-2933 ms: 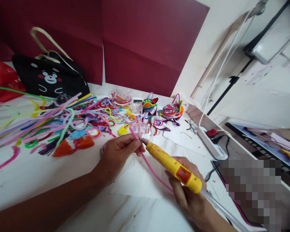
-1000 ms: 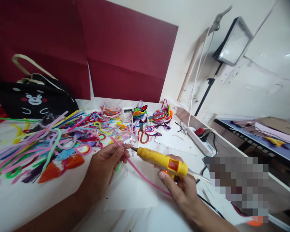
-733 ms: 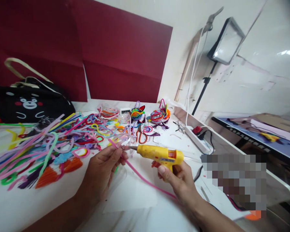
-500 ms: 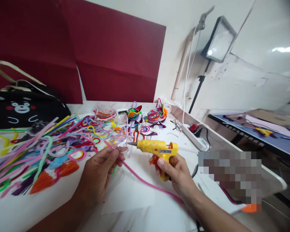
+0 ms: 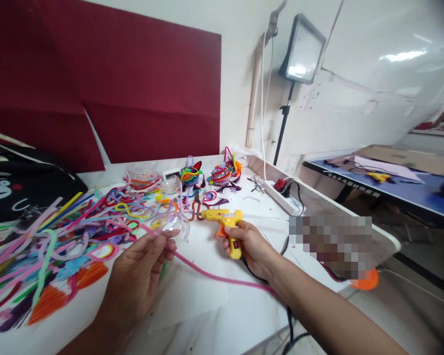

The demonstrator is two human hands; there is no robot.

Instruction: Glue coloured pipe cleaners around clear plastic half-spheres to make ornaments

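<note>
My left hand (image 5: 142,264) pinches a clear, rounded plastic shell (image 5: 173,225) together with a pink pipe cleaner (image 5: 216,279). The pipe cleaner's long end curves over the white table toward my right forearm. A yellow hot glue gun (image 5: 224,217) is in my right hand (image 5: 251,241), fingers wrapped round its handle near the orange trigger. Its nozzle points left, a little to the right of the shell and apart from it. A clear glue stick (image 5: 262,217) sticks out of the gun's back. My left fingers partly hide where pipe cleaner and shell meet.
Colourful pipe cleaners (image 5: 64,246) are heaped at the left, near a black bag (image 5: 25,185). Wrapped clear balls (image 5: 221,174) and red-handled pliers (image 5: 197,204) lie further back. A power strip (image 5: 284,197) is by the right-hand table edge; the gun's black cord (image 5: 289,323) hangs at the front.
My right hand has drawn the glue gun back from the shell, and its handle has turned. My left hand keeps hold of shell and pipe cleaner. The camera has swung right.
</note>
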